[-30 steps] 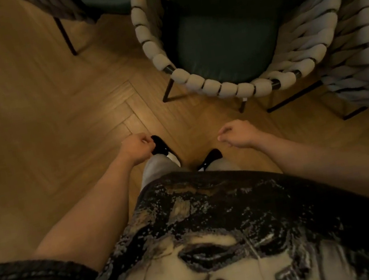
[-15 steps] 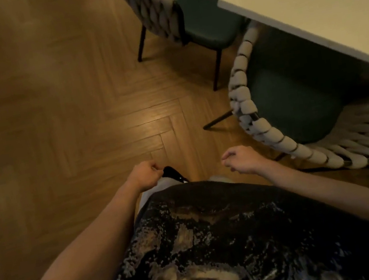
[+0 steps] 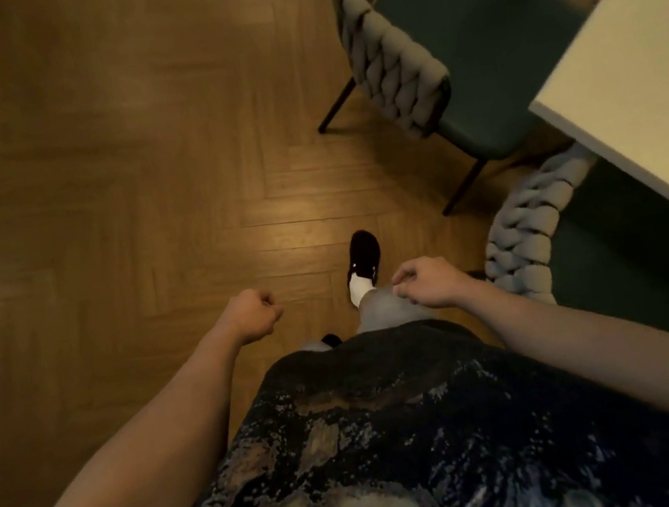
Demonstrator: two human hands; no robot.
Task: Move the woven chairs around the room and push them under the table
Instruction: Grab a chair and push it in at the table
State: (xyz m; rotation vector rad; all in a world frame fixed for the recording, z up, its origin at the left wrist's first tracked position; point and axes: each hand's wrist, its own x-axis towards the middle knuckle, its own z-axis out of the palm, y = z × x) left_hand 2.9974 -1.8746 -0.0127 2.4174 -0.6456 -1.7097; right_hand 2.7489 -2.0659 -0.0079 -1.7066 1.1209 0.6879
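Two woven chairs stand at the right by the white table. The farther woven chair has a grey braided back and a dark green seat, with part of the seat under the table corner. The nearer woven chair sits deeper under the table edge; only its braided arm and some seat show. My left hand is curled into a fist over the floor, holding nothing. My right hand hangs with its fingers closed, a little left of the nearer chair and not touching it.
Herringbone wood floor spreads to the left and ahead. My dark shoe with a white sock is stepping forward between my hands. Thin black chair legs stick out onto the floor.
The view has swung left and moved along the table. The chairs have slid to the right of the frame. My hands keep the same closed pose, and one foot has stepped forward.
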